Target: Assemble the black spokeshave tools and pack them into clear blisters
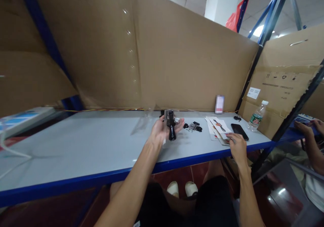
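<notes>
My left hand [159, 131] is curled from below around a clear plastic package with a black-handled tool [172, 132] in it, held above the table. What kind of tool it is, I cannot make out. Just right of it on the table lie several small black and metal parts [194, 127]. Farther right, my right hand [237, 145] has its fingers closed at the near edge of some printed cards [219, 126]. The top card carries a picture of a tool with a dark handle. A crumpled clear plastic wrapper [146, 116] sits to the left of my left hand.
A black phone [239, 131], a plastic bottle [257, 116] and small black items [237, 118] are at the right end of the table [83, 146]. A small white box [219, 104] leans against the cardboard wall [182, 58]. Another person's hands [305, 127] show far right.
</notes>
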The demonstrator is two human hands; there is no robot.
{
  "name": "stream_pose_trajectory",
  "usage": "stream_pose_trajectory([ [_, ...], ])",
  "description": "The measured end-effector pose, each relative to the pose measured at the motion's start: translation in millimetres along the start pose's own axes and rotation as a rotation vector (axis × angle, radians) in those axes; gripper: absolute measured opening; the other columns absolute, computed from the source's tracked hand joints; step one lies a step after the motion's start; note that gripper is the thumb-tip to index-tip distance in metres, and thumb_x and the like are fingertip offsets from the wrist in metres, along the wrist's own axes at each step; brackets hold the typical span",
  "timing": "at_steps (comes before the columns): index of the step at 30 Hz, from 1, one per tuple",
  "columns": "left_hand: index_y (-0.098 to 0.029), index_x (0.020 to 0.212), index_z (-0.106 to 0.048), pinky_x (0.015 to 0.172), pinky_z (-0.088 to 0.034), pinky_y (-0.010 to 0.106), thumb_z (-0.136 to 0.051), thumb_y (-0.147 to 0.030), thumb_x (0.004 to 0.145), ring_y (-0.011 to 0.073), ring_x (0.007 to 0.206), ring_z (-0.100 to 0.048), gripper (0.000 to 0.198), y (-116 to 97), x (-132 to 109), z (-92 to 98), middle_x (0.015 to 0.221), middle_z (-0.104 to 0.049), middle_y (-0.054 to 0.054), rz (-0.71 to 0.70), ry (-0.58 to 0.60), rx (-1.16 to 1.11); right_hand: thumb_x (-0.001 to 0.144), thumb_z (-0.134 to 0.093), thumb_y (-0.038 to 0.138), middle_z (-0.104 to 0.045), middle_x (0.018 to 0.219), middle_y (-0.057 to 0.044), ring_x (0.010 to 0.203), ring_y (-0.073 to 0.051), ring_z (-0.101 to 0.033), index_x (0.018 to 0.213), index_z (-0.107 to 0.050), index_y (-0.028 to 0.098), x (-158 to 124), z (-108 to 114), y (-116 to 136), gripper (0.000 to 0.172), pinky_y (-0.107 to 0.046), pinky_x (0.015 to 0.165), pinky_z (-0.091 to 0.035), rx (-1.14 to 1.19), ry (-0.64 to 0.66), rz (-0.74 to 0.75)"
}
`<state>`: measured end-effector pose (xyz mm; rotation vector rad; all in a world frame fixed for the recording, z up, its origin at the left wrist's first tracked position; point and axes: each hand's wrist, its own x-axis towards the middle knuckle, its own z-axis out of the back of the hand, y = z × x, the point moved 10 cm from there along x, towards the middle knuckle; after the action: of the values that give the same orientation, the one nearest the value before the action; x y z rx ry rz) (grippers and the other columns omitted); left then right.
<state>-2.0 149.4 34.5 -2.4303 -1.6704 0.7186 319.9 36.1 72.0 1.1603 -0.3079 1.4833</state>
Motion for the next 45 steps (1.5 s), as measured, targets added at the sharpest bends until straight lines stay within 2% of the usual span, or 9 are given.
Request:
stream_pose_trajectory([
  [5,-0.015,0.090,-0.061,0.071,-0.061,0.059,-0.038,-0.036,0.098,0.0347,0.083,-0.073,0.032,8.1,2.6,-0.6,0.085,-0.069,0.018,-0.002,0.007,0.028,0.085,-0.052,0.019,-0.077,0.095,-0.010,0.094,-0.026,-0.066,0.089,-0.078,0.018,6.6,-1.9,54.3,0.027,-0.040,0.088,-0.050,0.155,-0.070,-0.088],
  [11,-0.017,0.079,-0.056,0.072,-0.060,0.047,-0.041,-0.034,0.099,0.0264,0.070,-0.070,0.029,13.1,21.8,-5.4,0.073,-0.065,0.010,-0.078,0.010,0.245,0.089,-0.056,0.013,-0.077,0.095,-0.008,0.088,-0.019,-0.068,0.093,-0.077,0.016,31.9,-112.2,167.7,0.021,-0.029,0.084,-0.048,0.559,0.299,-0.091],
  [16,-0.019,0.086,-0.057,0.055,-0.048,0.025,-0.062,-0.030,0.091,0.0143,0.054,-0.057,0.013,1.5,36.7,-32.0,0.062,-0.055,-0.001,-0.385,0.049,0.685,0.094,-0.053,0.020,-0.067,0.064,-0.002,0.065,-0.017,-0.064,0.071,-0.066,0.018,48.6,-175.5,151.1,0.027,-0.026,0.066,-0.046,0.624,0.333,-0.304],
  [21,-0.020,0.105,-0.062,0.049,-0.039,0.023,-0.078,-0.022,0.077,0.0127,0.050,-0.051,0.032,21.1,59.1,-47.6,0.063,-0.055,-0.002,-0.305,0.095,0.901,0.094,-0.056,0.031,-0.054,0.054,0.006,0.045,-0.011,-0.048,0.076,-0.057,0.021,27.3,-210.6,109.3,0.021,-0.020,0.047,-0.039,1.109,0.375,-0.760],
  [25,-0.018,0.110,-0.060,0.052,-0.044,0.026,-0.068,-0.013,0.080,0.0138,0.051,-0.053,0.032,22.6,63.9,-50.1,0.067,-0.056,0.000,-0.272,0.094,0.904,0.086,-0.068,0.026,-0.052,0.053,0.005,0.045,-0.009,-0.045,0.073,-0.056,0.019,24.3,-212.3,99.8,0.019,-0.018,0.044,-0.040,1.301,0.350,-0.889],
  [28,-0.016,0.109,-0.059,0.060,-0.049,0.029,-0.056,-0.007,0.084,0.0143,0.055,-0.057,0.026,-13.7,51.2,-47.4,0.068,-0.058,0.002,-0.332,0.047,0.885,0.089,-0.066,0.027,-0.056,0.057,0.002,0.045,-0.009,-0.045,0.075,-0.057,0.018,36.6,-208.0,93.0,0.019,-0.018,0.042,-0.040,1.410,0.366,-0.901],
  [31,-0.016,0.102,-0.060,0.061,-0.049,0.027,-0.051,-0.006,0.088,0.0122,0.055,-0.057,0.020,-85.4,23.0,-40.0,0.066,-0.057,0.001,-0.460,-0.028,0.887,0.094,-0.061,0.032,-0.056,0.060,0.001,0.039,-0.006,-0.036,0.080,-0.059,0.017,54.9,-202.5,82.4,0.021,-0.017,0.034,-0.030,1.473,0.459,-0.851],
  [37,-0.019,0.080,-0.053,0.040,-0.033,0.019,-0.057,-0.015,0.086,0.0092,0.038,-0.043,0.008,-221.0,-29.7,14.3,0.048,-0.045,-0.005,-0.675,-0.394,0.944,0.099,-0.050,0.025,-0.054,0.055,0.001,0.035,-0.005,-0.031,0.084,-0.060,0.014,61.0,-199.6,31.3,0.021,-0.015,0.031,-0.022,1.365,0.391,-0.966],
  [45,-0.020,0.072,-0.050,0.046,-0.034,0.023,-0.069,-0.028,0.081,0.0099,0.039,-0.039,0.023,-250.3,-8.8,76.4,0.043,-0.042,-0.005,-0.724,-0.628,1.101,0.096,-0.055,0.022,-0.054,0.051,0.000,0.033,-0.006,-0.034,0.082,-0.060,0.014,44.8,-215.2,24.6,0.017,-0.017,0.030,-0.023,1.301,0.430,-1.021],
])
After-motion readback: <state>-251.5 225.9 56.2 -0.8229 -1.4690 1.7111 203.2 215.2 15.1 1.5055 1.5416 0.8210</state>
